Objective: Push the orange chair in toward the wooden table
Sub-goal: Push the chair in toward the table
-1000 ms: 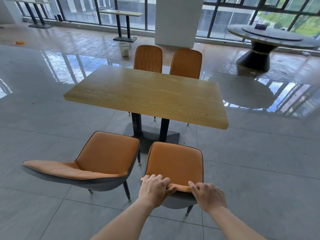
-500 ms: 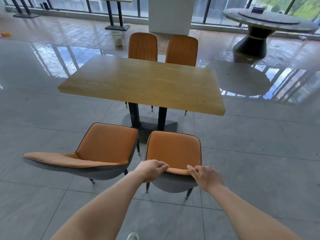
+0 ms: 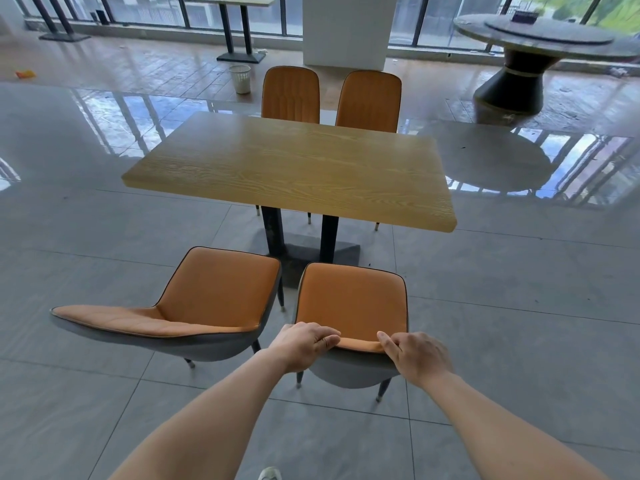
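**Head view: both hands on the chair back, table straight ahead**

The orange chair [image 3: 351,303] stands on the grey floor [image 3: 519,306] with its seat pointing away from the person, toward the wooden table [image 3: 294,168]. Its backrest [image 3: 358,345] is the nearest part, and both hands hold the top edge. The left hand [image 3: 303,344] curls its fingers over the left corner. The right hand [image 3: 415,358] grips the right corner, thumb on the orange face. The two are about level, neither clearly nearer the table.

From that grip the seat runs directly forward, and its front edge lines up with the right-hand part of the table's near side. The push therefore looks like a straight one, away from the body along the seat's front-to-back line. The front edge appears close to the dark pedestal base [image 3: 304,252]. How far it already sits beneath the tabletop cannot be told from this angle.

A second orange chair [image 3: 214,296] stands just to the left, turned sideways. Its seat corner is near the gripped chair's left side, so any drift leftward could bump it.
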`<action>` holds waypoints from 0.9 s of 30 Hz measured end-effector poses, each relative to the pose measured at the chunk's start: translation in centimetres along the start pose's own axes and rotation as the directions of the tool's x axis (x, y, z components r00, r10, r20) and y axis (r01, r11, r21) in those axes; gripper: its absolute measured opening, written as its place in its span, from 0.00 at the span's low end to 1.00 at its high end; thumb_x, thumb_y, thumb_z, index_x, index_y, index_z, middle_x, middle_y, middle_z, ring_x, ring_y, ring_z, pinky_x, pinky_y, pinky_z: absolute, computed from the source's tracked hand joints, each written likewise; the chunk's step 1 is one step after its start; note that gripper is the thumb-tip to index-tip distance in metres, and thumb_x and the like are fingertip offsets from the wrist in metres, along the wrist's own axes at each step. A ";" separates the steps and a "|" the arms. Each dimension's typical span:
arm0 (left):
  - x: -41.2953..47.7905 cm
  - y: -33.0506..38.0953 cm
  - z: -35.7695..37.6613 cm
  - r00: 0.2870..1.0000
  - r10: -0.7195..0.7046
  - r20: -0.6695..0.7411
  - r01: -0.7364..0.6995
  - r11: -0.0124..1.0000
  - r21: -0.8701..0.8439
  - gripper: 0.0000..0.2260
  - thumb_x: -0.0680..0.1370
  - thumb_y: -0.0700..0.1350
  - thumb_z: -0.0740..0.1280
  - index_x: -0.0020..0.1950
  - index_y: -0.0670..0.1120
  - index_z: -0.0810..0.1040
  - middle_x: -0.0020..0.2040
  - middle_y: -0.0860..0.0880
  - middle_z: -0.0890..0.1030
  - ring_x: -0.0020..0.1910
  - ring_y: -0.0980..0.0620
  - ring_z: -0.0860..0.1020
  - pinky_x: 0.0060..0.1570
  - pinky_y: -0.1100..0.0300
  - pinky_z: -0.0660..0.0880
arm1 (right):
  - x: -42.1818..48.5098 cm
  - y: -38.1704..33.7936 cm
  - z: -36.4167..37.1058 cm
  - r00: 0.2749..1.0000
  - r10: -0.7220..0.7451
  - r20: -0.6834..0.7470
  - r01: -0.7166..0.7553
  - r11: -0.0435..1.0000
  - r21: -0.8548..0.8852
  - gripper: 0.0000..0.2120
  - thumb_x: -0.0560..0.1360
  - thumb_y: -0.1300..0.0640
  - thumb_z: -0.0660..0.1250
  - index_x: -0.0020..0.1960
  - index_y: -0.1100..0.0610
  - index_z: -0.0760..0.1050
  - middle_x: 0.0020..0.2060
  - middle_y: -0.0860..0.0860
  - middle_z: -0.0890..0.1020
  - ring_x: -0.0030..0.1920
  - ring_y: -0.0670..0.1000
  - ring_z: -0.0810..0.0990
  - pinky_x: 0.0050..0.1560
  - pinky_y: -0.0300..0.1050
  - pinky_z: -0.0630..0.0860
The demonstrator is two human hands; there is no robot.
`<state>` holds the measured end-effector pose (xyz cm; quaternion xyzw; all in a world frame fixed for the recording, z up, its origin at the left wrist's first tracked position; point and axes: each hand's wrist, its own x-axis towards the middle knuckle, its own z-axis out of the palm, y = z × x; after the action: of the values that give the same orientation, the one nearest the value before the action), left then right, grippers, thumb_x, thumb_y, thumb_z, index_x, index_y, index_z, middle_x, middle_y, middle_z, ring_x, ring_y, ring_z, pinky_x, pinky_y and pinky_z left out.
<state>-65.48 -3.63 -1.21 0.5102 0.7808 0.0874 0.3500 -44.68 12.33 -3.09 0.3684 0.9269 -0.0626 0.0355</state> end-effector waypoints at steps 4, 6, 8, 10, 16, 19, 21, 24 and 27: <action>1.1 0.4 0.4 1.000 0.011 -0.010 -0.011 1.000 -0.006 0.23 0.82 0.64 0.50 0.72 0.60 0.72 0.67 0.53 0.77 0.65 0.49 0.71 0.64 0.45 0.63 | 0.8 1.0 0.0 1.000 0.004 -0.004 -0.004 1.000 0.008 0.33 0.78 0.31 0.42 0.36 0.48 0.78 0.28 0.45 0.77 0.32 0.48 0.78 0.37 0.45 0.79; 1.6 0.4 0.6 1.000 0.013 -0.022 -0.013 1.000 -0.015 0.22 0.82 0.64 0.50 0.71 0.61 0.72 0.65 0.54 0.77 0.64 0.49 0.72 0.63 0.45 0.63 | 0.9 1.3 0.1 1.000 0.010 -0.017 -0.010 1.000 0.003 0.34 0.77 0.31 0.42 0.35 0.48 0.78 0.28 0.46 0.78 0.31 0.48 0.78 0.36 0.45 0.79; 2.1 0.1 0.7 0.999 0.017 -0.033 -0.018 1.000 -0.017 0.21 0.82 0.65 0.51 0.69 0.62 0.73 0.63 0.55 0.78 0.62 0.50 0.72 0.62 0.45 0.64 | 0.9 1.2 0.0 0.999 0.021 -0.034 -0.021 1.000 0.001 0.34 0.77 0.31 0.41 0.34 0.49 0.77 0.27 0.46 0.77 0.30 0.48 0.77 0.34 0.44 0.78; 2.3 -0.3 0.9 0.999 0.021 -0.047 -0.022 1.000 -0.019 0.21 0.82 0.65 0.50 0.69 0.63 0.74 0.62 0.56 0.78 0.61 0.51 0.72 0.60 0.46 0.63 | 0.9 1.1 0.2 0.999 0.031 -0.038 -0.032 0.999 -0.013 0.34 0.77 0.31 0.40 0.33 0.49 0.76 0.27 0.46 0.77 0.29 0.48 0.77 0.33 0.43 0.78; 2.6 -0.8 0.7 0.994 0.033 -0.101 -0.034 0.999 -0.008 0.21 0.81 0.65 0.50 0.67 0.63 0.75 0.60 0.56 0.79 0.60 0.52 0.73 0.61 0.46 0.65 | 1.4 0.4 0.4 0.998 0.054 -0.037 -0.055 0.998 -0.012 0.36 0.76 0.30 0.39 0.33 0.49 0.77 0.27 0.46 0.77 0.29 0.47 0.77 0.34 0.44 0.80; 2.8 -1.5 0.5 0.994 0.029 -0.102 -0.032 0.999 -0.024 0.21 0.81 0.65 0.51 0.67 0.62 0.75 0.60 0.56 0.79 0.59 0.52 0.74 0.63 0.44 0.67 | 1.6 0.0 0.5 0.998 0.054 -0.040 -0.054 0.998 -0.010 0.35 0.77 0.31 0.41 0.34 0.49 0.78 0.27 0.46 0.78 0.28 0.47 0.77 0.33 0.43 0.79; 2.9 -1.5 0.5 0.995 0.031 -0.090 -0.033 0.999 -0.023 0.21 0.81 0.65 0.52 0.68 0.63 0.75 0.60 0.56 0.79 0.60 0.52 0.74 0.63 0.44 0.67 | 1.6 0.0 0.5 0.997 0.061 -0.047 -0.061 0.998 -0.004 0.35 0.77 0.31 0.41 0.33 0.49 0.77 0.27 0.46 0.77 0.28 0.47 0.77 0.34 0.44 0.79; 2.8 -1.6 0.5 0.994 0.032 -0.105 -0.034 0.999 -0.022 0.21 0.81 0.65 0.52 0.68 0.62 0.75 0.61 0.56 0.79 0.60 0.52 0.74 0.61 0.46 0.66 | 1.6 0.1 0.6 0.997 0.062 -0.041 -0.062 0.998 -0.009 0.35 0.77 0.31 0.41 0.33 0.49 0.77 0.27 0.46 0.77 0.29 0.47 0.77 0.35 0.44 0.80; 2.7 -1.5 0.5 0.993 0.035 -0.114 -0.037 0.999 -0.014 0.21 0.82 0.65 0.52 0.68 0.62 0.75 0.60 0.56 0.79 0.60 0.52 0.73 0.59 0.48 0.65 | 1.6 0.0 0.5 0.997 0.063 -0.044 -0.063 0.998 -0.010 0.35 0.76 0.30 0.40 0.34 0.49 0.77 0.28 0.46 0.77 0.30 0.48 0.77 0.35 0.45 0.80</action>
<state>-66.87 -2.09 -3.60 0.5155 0.7893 0.1290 0.3076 -45.79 13.34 -3.81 0.3984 0.9157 -0.0481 0.0196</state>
